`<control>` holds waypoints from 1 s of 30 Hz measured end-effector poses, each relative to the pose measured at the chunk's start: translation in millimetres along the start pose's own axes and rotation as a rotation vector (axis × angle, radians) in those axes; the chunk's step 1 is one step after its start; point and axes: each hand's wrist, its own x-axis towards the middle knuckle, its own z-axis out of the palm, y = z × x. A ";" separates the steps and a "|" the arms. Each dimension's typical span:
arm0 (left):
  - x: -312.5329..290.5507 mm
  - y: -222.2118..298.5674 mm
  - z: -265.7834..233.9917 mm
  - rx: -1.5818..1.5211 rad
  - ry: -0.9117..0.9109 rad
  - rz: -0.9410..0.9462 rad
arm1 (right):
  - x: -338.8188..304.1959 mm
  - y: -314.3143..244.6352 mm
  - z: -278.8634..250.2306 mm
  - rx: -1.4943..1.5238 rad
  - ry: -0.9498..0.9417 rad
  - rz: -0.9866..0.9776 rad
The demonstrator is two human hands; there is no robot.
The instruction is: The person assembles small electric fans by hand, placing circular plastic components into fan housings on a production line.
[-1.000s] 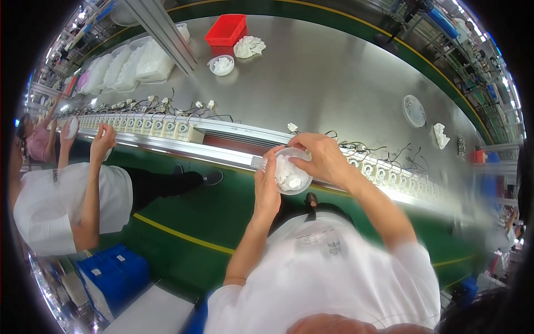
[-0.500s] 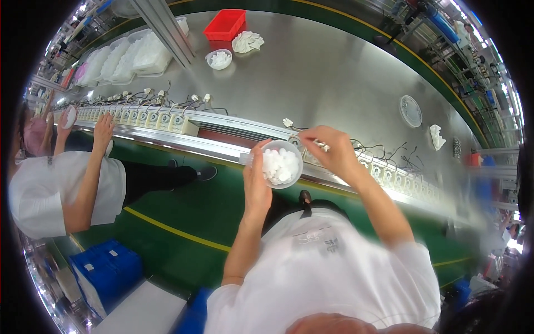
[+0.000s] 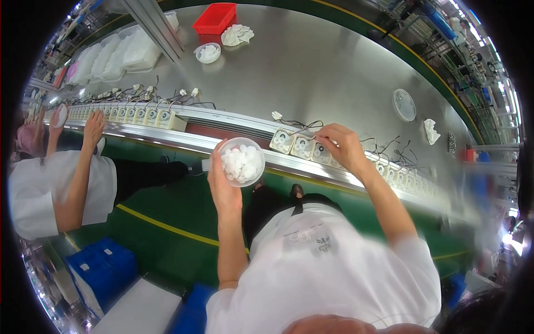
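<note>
My left hand [image 3: 225,189] is wrapped round the side of a clear round plastic tub [image 3: 262,171], full of small white pieces [image 3: 241,162]. The tub is in front of the conveyor's near rail. Over a row of cream square units with round centres, my right hand [image 3: 346,148] has its thumb and fingers drawn together near a unit [image 3: 321,153]. Whatever lies between the fingertips is too small to make out. Left of that hand, two more units [image 3: 282,140] show, with dark wires [image 3: 303,125] trailing onto the metal table behind.
A co-worker [image 3: 64,186] on the left reaches to more units [image 3: 139,116]. Across the metal table [image 3: 311,61] stand a red bin [image 3: 214,18], a bowl of white pieces [image 3: 208,53], a white cloth [image 3: 237,35] and a round clear lid [image 3: 404,105]. Blue crates [image 3: 105,273] stand behind me.
My left hand has carried the tub leftward, away from my right hand. My right hand has shifted a little right along the row, and the units beside it now show. The view has moved slightly.
</note>
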 end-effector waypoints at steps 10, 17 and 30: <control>21.7 35.0 -11.1 0.019 0.007 -0.019 | -17.8 -37.4 21.2 0.069 0.084 0.460; 50.8 78.5 -25.8 0.051 -0.081 -0.044 | 10.6 -73.4 50.5 -0.043 0.178 0.457; 149.8 200.9 -109.8 0.031 -0.256 -0.087 | 95.0 -164.8 146.1 -0.327 0.421 0.485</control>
